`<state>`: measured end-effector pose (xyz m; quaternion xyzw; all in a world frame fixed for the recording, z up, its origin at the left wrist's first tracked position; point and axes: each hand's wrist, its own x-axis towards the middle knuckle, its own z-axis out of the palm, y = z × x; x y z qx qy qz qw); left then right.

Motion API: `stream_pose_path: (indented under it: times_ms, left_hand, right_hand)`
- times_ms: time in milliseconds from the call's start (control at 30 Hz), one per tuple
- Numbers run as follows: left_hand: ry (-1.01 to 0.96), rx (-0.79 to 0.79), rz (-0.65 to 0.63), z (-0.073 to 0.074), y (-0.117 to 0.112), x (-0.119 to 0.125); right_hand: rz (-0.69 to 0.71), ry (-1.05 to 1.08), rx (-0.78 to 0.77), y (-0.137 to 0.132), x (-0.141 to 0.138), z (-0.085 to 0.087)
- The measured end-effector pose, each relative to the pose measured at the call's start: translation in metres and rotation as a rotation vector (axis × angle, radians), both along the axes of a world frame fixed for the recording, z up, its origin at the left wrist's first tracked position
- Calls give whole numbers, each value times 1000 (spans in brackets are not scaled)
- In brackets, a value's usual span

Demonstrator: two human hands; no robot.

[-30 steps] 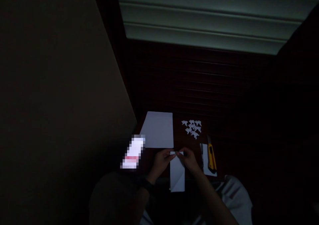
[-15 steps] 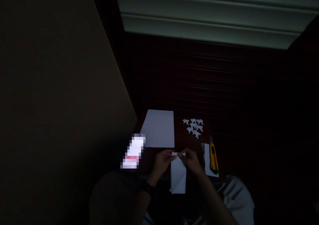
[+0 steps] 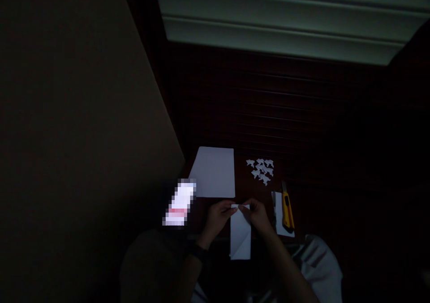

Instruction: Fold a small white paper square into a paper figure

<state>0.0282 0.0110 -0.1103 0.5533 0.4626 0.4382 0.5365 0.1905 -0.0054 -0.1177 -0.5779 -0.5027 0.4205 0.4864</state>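
Note:
In dim light, both hands pinch the far end of a narrow white paper strip (image 3: 240,236) that has a diagonal fold at its near end. My left hand (image 3: 219,217) grips the strip's upper left corner, fingers closed. At the upper right corner my right hand (image 3: 258,215) is closed on it too. The strip hangs over the near edge of a small dark wooden table (image 3: 251,189).
A white sheet (image 3: 215,172) lies at the back left of the table. Several small folded paper pieces (image 3: 261,169) cluster at the back right. A yellow utility knife (image 3: 286,209) rests on a paper slip. A lit phone screen (image 3: 179,203) sits left. A wall stands left.
The hands and strip have hardly moved; the view shifted slightly between the earliest frame and now.

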Motion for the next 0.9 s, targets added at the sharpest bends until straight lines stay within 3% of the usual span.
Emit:
stream_pose_path:
  times_ms: [600,900]
  left_hand:
    - [35,3,49,1,-1,-1]
    - [37,-13,8,3,-1,-2]
  right_hand:
    - [-8,-1,21,-1,-1,7]
    - [22,93,8,-1,-1,9]
